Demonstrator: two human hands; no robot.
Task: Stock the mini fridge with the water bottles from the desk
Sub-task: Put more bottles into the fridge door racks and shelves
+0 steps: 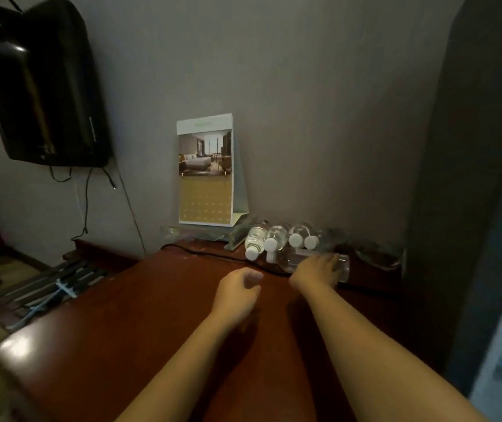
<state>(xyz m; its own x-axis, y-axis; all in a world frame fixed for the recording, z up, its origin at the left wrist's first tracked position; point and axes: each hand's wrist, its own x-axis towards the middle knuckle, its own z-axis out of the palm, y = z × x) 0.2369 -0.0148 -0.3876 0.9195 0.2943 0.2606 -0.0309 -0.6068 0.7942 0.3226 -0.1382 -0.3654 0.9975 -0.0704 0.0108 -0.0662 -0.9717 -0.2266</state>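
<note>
Several clear water bottles with white caps [277, 239] lie on their sides at the far end of the dark red wooden desk [140, 315], caps toward me. One more bottle [295, 259] lies crosswise in front of them, and my right hand [319, 269] rests on top of it with the fingers curled over its body. Just left of that bottle my left hand [239, 292] hovers above the desk, loosely curled and holding nothing. No fridge is in view.
A standing hotel calendar card [205, 172] sits in a clear holder against the wall behind the bottles. A black cable [213, 254] runs across the desk's far end. A wall-mounted television [42, 86] hangs at the left. A dark cabinet edge [456, 178] rises on the right.
</note>
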